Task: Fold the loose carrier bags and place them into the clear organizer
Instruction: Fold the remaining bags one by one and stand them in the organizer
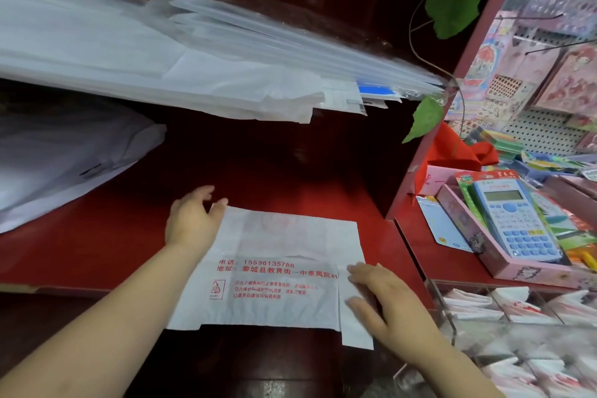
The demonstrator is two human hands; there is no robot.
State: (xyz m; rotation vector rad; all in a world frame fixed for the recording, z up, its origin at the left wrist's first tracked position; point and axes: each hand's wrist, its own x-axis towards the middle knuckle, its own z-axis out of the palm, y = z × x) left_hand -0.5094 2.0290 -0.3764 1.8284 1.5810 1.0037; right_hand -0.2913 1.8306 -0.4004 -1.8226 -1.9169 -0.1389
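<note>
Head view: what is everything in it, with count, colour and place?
carrier bag: one, white with red print, flat on the counter
counter: one, red, centre
bag stack: one, white, upper left
bag pile: one, white, left edge
clear organizer: one, transparent, lower right
folded bags: many, white and red, inside the organizer
calculator: one, blue, in the pink box at right
leaves: several, green, upper right
left hand: at the bag's far left corner
right hand: flat on the bag's right edge

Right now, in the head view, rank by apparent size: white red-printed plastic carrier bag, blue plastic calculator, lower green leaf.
1. White red-printed plastic carrier bag.
2. Blue plastic calculator.
3. Lower green leaf, smallest; differing depth leaves true sizes unsure.
</note>
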